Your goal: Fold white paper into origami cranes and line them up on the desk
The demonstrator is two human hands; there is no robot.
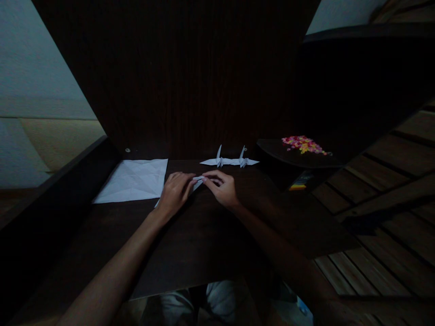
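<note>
A folded piece of white paper is pinched between my two hands, low over the dark desk. My left hand covers much of it, and a thin white tip shows below that hand's wrist side. My right hand grips the paper's other end with thumb and fingers close together. Just beyond my hands stand two white origami cranes, side by side with wings spread and touching or nearly so. Left of my left hand lies a flat white sheet with crease lines across it.
The dark wooden desk has an upright back panel and a raised left side. At the right, a small rounded shelf bears a pile of pink, red and yellow bits. Slatted wood shows beyond the right edge.
</note>
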